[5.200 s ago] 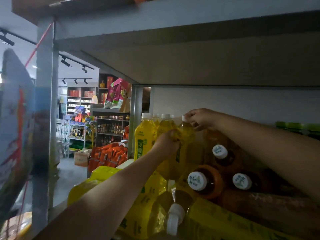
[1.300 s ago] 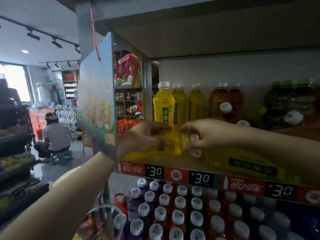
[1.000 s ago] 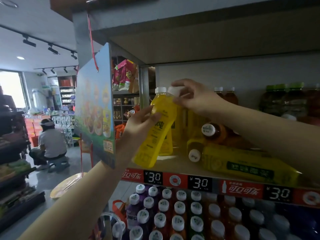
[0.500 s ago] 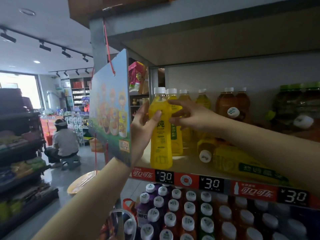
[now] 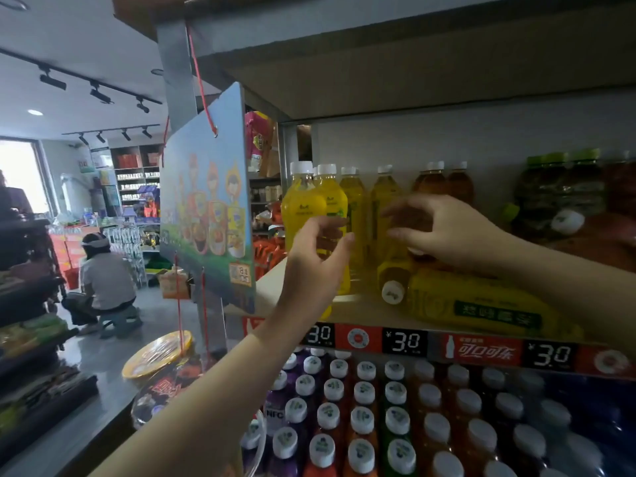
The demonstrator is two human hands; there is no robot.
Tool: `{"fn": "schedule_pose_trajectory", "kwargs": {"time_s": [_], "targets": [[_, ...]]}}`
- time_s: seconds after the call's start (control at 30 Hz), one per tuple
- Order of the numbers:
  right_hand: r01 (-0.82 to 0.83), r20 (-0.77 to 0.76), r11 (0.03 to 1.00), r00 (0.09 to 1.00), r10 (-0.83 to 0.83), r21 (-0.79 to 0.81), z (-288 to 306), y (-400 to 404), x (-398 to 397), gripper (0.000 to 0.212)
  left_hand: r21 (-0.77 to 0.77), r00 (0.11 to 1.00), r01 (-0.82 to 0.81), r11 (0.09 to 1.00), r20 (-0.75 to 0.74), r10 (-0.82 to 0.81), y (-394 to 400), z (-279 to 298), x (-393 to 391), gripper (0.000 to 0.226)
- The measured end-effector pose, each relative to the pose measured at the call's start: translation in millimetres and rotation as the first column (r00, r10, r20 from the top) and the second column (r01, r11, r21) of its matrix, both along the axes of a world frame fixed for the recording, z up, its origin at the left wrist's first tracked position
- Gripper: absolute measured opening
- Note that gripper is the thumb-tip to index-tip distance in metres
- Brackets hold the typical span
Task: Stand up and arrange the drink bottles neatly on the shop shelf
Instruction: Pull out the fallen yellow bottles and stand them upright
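The left hand (image 5: 318,259) is raised before the shelf (image 5: 358,309), its fingers (image 5: 335,223) spread wide and holding nothing. Just behind these fingers two yellow bottles (image 5: 303,208) stand upright. Further right the right hand (image 5: 444,230) has its fingers (image 5: 401,210) wide too, empty, in front of upright tea bottles (image 5: 385,201). Below these fingers one yellow bottle (image 5: 475,304) lies on its side.

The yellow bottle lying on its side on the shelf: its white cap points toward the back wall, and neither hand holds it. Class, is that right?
Not quite. The head view shows the lying yellow bottle with its white cap pointing toward the shelf's front edge, not the back wall. Neither the left hand nor the right hand holds it.
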State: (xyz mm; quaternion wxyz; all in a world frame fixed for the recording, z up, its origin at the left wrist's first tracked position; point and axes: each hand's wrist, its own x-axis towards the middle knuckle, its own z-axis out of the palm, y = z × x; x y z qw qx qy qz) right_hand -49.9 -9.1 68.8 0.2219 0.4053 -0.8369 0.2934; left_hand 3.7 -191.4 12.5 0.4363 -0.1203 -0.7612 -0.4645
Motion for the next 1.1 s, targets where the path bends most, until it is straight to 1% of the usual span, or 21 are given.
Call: {"fn": "schedule_pose_trajectory", "kwargs": {"time_s": [0.13,0.23,0.33,0.37,0.43,0.5,0.57,0.63,0.7,0.77,0.8,0.83,0.9,0.93,0.97,1.03,1.1], "targets": [[0.067,-0.062,0.998,0.996,-0.066,0.016,4,26,-2,0.017,0.062,0.988,0.107,0.992,0.103,-0.113,24,3,-15,0.021],[0.119,-0.104,0.992,0.988,-0.114,0.041,8,49,-10,0.017,0.021,0.978,0.144,0.989,0.151,-0.145,45,5,-27,0.022],[0.17,-0.118,0.974,0.981,-0.153,0.148,11,66,-22,0.029,0.015,0.944,0.227,0.974,0.241,-0.224,61,6,-37,0.022],[0.175,-0.104,0.966,0.982,-0.158,0.189,13,70,-26,0.034,-0.004,0.934,0.231,0.973,0.281,-0.221,66,6,-41,0.025],[0.182,-0.079,0.943,0.983,-0.166,0.28,14,75,-33,0.045,-0.047,0.927,0.193,0.98,0.337,-0.166,73,5,-51,0.028],[0.174,-0.068,0.925,0.985,-0.161,0.337,16,77,-41,0.049,-0.054,0.928,0.146,0.988,0.355,-0.118,77,6,-60,0.028],[0.139,-0.048,0.928,0.99,-0.131,0.345,19,77,-47,0.05,-0.074,0.937,0.107,0.991,0.342,-0.076,78,7,-65,0.028],[0.1,-0.017,0.927,0.995,-0.101,0.362,20,75,-52,0.05,-0.101,0.956,0.066,0.993,0.291,-0.034,77,7,-65,0.023],[0.07,0.008,0.912,0.997,-0.08,0.405,19,72,-59,0.052,-0.117,0.972,0.026,0.993,0.236,0.003,76,7,-66,0.029],[0.06,-0.001,0.892,0.998,-0.066,0.448,18,67,-69,0.052,-0.059,0.975,0.035,0.998,0.22,-0.022,74,9,-70,0.03],[0.066,-0.027,0.894,0.998,-0.06,0.444,19,65,-75,0.049,-0.016,0.973,0.055,0.998,0.227,-0.05,72,11,-71,0.029],[0.078,-0.062,0.909,0.996,-0.058,0.409,22,63,-81,0.044,0.015,0.971,0.07,0.997,0.23,-0.072,70,14,-73,0.028],[0.115,-0.131,0.952,0.988,-0.08,0.285,32,63,-95,0.033,0.019,0.973,0.071,0.997,0.221,-0.074,66,22,-77,0.034],[0.139,-0.148,0.961,0.983,-0.105,0.24,37,64,-103,0.032,0.008,0.976,0.066,0.998,0.208,-0.066,64,25,-79,0.035],[0.172,-0.157,0.954,0.978,-0.136,0.245,42,64,-112,0.035,0.006,0.979,0.064,0.998,0.194,-0.064,63,28,-81,0.036],[0.236,-0.148,0.889,0.97,-0.192,0.394,50,65,-127,0.045,0.019,0.982,0.065,0.998,0.174,-0.068,62,31,-85,0.037],[0.22,-0.098,0.82,0.975,-0.198,0.528,52,61,-138,0.049,0.039,0.987,0.058,0.998,0.146,-0.063,61,33,-90,0.035]]}}
